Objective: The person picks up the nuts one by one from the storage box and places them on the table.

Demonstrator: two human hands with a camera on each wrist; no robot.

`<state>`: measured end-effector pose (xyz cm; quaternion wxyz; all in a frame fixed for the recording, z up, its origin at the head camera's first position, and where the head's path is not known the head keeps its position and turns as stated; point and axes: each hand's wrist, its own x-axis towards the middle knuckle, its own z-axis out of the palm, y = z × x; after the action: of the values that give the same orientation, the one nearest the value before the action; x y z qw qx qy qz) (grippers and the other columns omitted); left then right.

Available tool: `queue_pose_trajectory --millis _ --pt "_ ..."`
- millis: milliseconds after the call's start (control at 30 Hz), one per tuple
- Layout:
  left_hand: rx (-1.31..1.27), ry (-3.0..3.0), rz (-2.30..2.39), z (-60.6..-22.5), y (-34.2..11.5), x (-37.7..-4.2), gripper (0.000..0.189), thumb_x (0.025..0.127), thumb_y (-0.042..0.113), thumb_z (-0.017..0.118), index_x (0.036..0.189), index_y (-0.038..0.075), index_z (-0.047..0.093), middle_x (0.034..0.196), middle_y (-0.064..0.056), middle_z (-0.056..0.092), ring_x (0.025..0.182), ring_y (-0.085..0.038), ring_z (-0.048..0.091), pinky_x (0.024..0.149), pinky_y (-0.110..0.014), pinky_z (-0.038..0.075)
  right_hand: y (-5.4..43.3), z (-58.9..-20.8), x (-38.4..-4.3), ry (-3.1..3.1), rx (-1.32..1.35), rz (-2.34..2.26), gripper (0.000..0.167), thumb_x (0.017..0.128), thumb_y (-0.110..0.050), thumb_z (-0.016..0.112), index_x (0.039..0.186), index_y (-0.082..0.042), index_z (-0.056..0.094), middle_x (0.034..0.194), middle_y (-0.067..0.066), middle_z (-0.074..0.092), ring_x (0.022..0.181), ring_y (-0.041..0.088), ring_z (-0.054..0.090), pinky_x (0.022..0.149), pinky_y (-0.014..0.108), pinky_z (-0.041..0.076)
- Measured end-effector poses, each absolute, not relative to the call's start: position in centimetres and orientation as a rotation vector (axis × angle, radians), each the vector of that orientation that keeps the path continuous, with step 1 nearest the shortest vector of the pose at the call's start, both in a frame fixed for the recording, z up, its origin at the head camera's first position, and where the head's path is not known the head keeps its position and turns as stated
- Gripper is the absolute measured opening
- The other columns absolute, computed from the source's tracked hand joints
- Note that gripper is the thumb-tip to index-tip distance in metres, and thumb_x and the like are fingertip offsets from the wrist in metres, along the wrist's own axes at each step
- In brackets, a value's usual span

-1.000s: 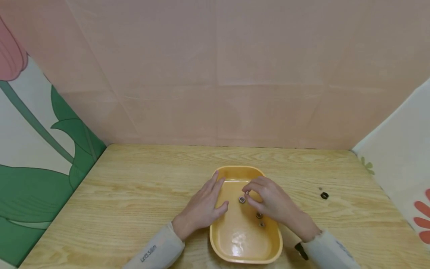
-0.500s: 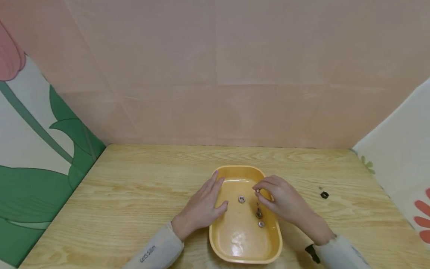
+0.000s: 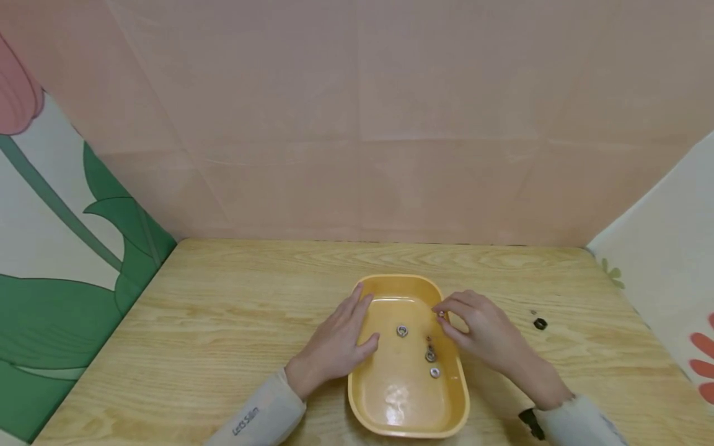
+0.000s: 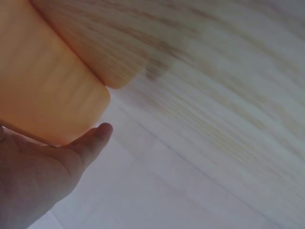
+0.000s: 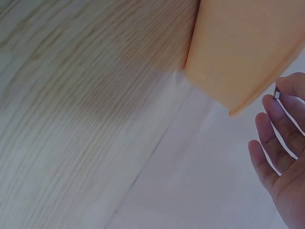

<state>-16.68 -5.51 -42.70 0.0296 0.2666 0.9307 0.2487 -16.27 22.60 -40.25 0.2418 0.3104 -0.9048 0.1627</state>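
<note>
Tray [image 3: 397, 406], yellow-orange, rounded corners, on a wood-grain desk [image 3: 234, 297]. Contents: metal ring [image 3: 402, 331] at centre; toward the right side, a second ring [image 3: 430, 357] with tiny pieces [image 3: 429, 339] just above it and a metal washer [image 3: 434, 372] just below.

Left hand [image 3: 334, 347]: laid along the tray's left rim, fingers straight and thumb spread apart, in the same position as a second ago. Left sleeve [image 3: 262, 412]: printed "Let's Slim". Right sleeve [image 3: 580, 424]: lettering too slight to read.

Right hand [image 3: 484, 331]: thumb and forefinger pinched on one small metal nut [image 3: 440, 314], held at the tray's right rim; remaining fingers lightly bent. One second ago this hand was over the middle of the tray, beside the central ring; it now stands farther right.

Desk, right of the tray: black hex nut [image 3: 540, 324], with a tiny metal piece [image 3: 533, 312] near it.
</note>
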Motion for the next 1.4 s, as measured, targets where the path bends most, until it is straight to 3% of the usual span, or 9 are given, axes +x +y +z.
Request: queue_pose_trajectory --millis 467,1133,1400 --pt "0.796 2.860 0.768 -42.6 -5.4 -16.6 0.074 0.098 0.042 0.051 0.158 0.009 0.023 0.168 -0.014 0.009 0.150 -0.033 0.026 0.117 -0.050 0.034 23.9 -39.9 -16.0 -2.499 0.801 0.450 0.017 0.076 -0.010 0.082 0.092 -0.012 0.076 0.088 -0.003 0.073 0.082 0.014 0.068 0.071 0.036 0.059" --pt "0.804 2.861 0.767 -42.7 -5.4 -16.6 0.073 0.098 0.042 0.051 0.158 0.010 0.023 0.167 -0.014 0.009 0.150 -0.034 0.027 0.117 -0.050 0.035 28.2 -41.5 -14.8 -2.492 0.709 0.373 0.024 0.067 -0.006 0.084 0.088 -0.016 0.076 0.086 -0.006 0.074 0.075 0.017 0.068 0.064 0.036 0.056" --pt "0.814 2.844 0.811 -42.7 -5.4 -16.7 0.072 0.099 0.041 0.050 0.157 0.008 0.024 0.167 -0.015 0.010 0.150 -0.035 0.027 0.117 -0.051 0.035 29.9 -41.9 -14.5 -2.534 0.678 0.332 0.020 0.069 -0.007 0.084 0.086 -0.014 0.076 0.084 -0.003 0.075 0.076 0.018 0.070 0.065 0.038 0.057"
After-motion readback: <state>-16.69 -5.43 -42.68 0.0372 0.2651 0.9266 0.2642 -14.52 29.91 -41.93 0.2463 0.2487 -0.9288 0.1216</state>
